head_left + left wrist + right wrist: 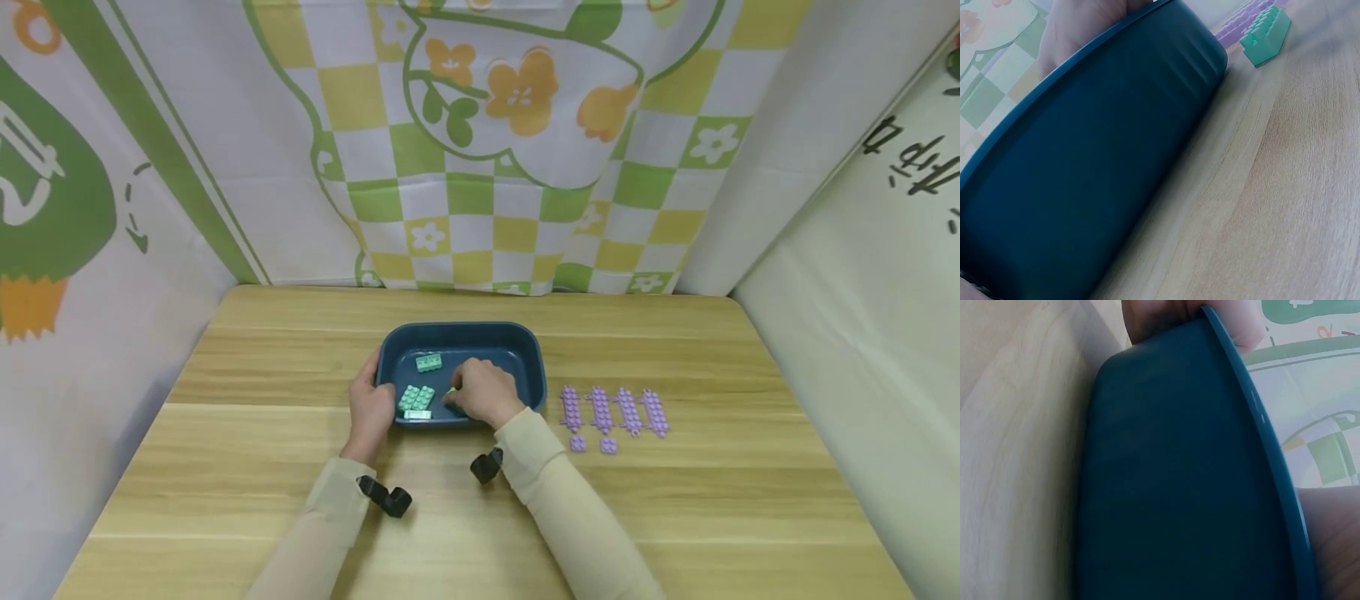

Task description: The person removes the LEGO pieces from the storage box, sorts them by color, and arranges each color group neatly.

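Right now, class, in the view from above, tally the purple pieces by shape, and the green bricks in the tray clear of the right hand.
Long purple strips: 4
Small purple squares: 2
Green bricks: 4
Total: 10

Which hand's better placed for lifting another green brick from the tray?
Likely the right hand: it's inside the blue tray near green bricks, while the left hand grips the tray's left end.

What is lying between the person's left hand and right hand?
In the head view, a cluster of green bricks lies on the floor of the blue tray, between the left hand and the right hand.
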A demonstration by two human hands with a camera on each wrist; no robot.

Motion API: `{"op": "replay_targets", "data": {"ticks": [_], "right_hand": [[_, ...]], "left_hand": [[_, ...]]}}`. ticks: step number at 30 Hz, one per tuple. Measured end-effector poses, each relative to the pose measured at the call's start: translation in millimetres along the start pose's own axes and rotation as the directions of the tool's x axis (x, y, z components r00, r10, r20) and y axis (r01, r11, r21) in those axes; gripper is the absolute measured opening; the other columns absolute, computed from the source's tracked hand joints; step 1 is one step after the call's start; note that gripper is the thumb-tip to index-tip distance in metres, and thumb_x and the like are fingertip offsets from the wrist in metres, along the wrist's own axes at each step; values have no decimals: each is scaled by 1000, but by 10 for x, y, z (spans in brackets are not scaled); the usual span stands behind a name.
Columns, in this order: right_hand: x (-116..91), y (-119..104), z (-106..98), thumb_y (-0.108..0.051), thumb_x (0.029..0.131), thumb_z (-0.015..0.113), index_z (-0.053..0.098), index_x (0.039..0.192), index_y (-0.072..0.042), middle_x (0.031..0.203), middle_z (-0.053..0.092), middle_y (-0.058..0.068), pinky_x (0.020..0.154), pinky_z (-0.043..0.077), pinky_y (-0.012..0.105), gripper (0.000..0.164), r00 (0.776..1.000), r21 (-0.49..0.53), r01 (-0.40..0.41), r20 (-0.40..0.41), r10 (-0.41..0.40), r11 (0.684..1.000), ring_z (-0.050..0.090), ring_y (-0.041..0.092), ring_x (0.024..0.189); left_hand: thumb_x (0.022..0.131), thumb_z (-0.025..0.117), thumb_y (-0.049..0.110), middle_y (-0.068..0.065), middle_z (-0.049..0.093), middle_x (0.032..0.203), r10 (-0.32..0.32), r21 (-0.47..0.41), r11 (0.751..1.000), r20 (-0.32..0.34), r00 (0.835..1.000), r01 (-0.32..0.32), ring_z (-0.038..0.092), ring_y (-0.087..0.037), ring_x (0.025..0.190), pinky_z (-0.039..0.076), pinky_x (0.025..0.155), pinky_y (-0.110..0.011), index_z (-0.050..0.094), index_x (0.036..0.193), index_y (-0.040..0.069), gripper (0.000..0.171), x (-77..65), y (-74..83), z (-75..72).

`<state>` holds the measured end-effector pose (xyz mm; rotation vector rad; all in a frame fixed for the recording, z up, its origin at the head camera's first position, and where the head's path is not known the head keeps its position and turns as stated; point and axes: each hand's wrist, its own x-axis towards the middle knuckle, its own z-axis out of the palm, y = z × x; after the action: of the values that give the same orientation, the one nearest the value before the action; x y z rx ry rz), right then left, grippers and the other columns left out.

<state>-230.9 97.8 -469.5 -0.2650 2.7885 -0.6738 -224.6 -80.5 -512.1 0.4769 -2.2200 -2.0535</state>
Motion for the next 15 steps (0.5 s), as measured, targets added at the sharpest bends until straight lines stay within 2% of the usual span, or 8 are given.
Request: {"op": "replay_targets", "data": {"ticks": [4, 7, 10, 12, 15], "right_hand": [[-27, 19, -41, -36, 80, 78, 74, 107, -15, 106, 71, 1, 79, 53, 44, 34, 1000, -12, -9, 3, 9, 1000, 65, 22, 94], [-33, 39, -54, -35, 76, 81, 74, 103, -16, 105, 71, -1, 77, 53, 42, 34, 1000, -29, -17, 12, 17, 999, 64, 19, 89], [-35, 60, -55, -30, 78, 80, 75, 99, -16, 101, 71, -1, 73, 53, 41, 26, 1000, -40, -21, 11, 21, 999, 63, 16, 81], [-53, 69, -68, -29, 82, 77, 75, 102, -16, 101, 71, -1, 73, 53, 40, 24, 1000, -37, -17, -19, 16, 999, 63, 17, 84], [-153, 74, -142, -28, 87, 72, 74, 107, -14, 101, 70, 1, 73, 52, 39, 25, 994, -28, 25, -110, -28, 999, 62, 19, 89]], "left_hand": [[78, 41, -14, -7, 37, 153, 0, -8, 1000, 6, 1000, 0, 27, -21, 141, 22, 116, -36, 40, 148, 8, 74, 3, 5, 2], [77, 41, -14, -6, 37, 153, -3, -15, 1000, 6, 1000, 3, 27, -21, 142, 21, 116, -36, 39, 148, 8, 74, 13, -4, 2], [78, 41, -14, -5, 36, 153, -9, -14, 1000, 9, 1000, 9, 26, -21, 142, 21, 116, -36, 39, 148, 9, 75, 18, -19, 0], [78, 41, -14, -5, 36, 153, -12, -16, 1000, 11, 1000, 12, 26, -21, 142, 22, 116, -37, 39, 149, 9, 74, 20, -25, -1], [79, 41, -13, -6, 36, 153, -6, -18, 1000, 10, 1000, 6, 26, -21, 142, 22, 116, -37, 39, 149, 9, 73, 22, -15, 5]]}}
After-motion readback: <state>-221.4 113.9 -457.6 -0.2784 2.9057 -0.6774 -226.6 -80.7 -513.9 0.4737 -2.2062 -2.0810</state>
